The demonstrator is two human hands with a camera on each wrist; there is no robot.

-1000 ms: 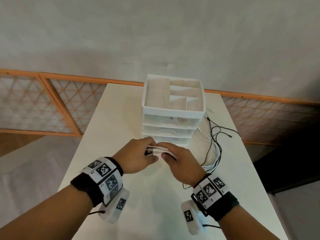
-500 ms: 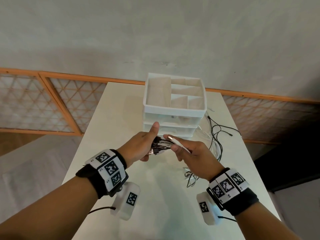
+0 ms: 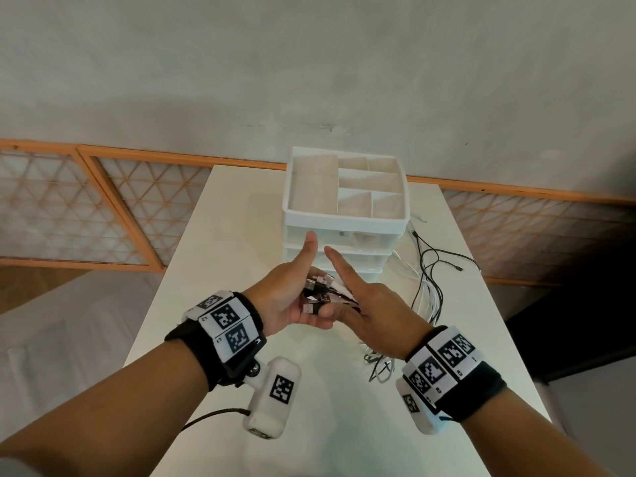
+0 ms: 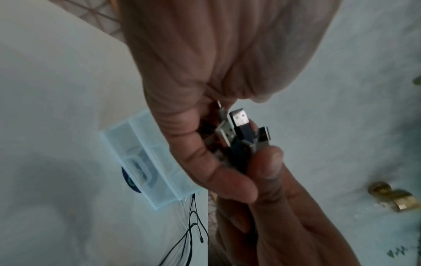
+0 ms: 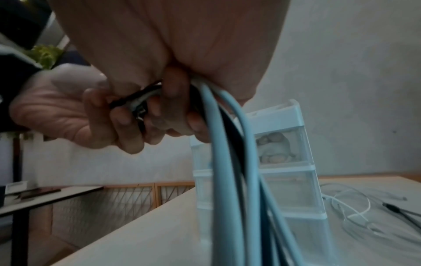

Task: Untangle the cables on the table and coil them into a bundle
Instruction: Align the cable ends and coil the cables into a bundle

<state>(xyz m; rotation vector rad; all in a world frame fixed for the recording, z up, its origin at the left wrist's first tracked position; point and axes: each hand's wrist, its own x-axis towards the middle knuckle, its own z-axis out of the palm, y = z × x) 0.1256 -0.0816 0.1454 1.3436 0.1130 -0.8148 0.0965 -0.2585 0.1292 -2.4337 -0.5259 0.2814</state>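
A bunch of black and white cable ends (image 3: 321, 292) with USB plugs (image 4: 238, 124) sits between both hands above the table. My left hand (image 3: 292, 301) cups the plugs from below with curled fingers, its thumb pointing up. My right hand (image 3: 375, 304) grips the same cables (image 5: 227, 180) with its lower fingers, forefinger straight. From that grip, white and black strands hang down to the table. The slack of the cables (image 3: 428, 280) lies in loose loops to the right of the drawers.
A white drawer organiser (image 3: 344, 218) with an open divided top stands on the white table (image 3: 213, 256) just beyond my hands. Cable loops (image 3: 378, 368) trail under my right wrist. The table's right edge is near the loose loops.
Both hands have lifted the cable ends off the table towards the camera. The left thumb now sticks up, the right forefinger has straightened, and the plugs show between the hands.
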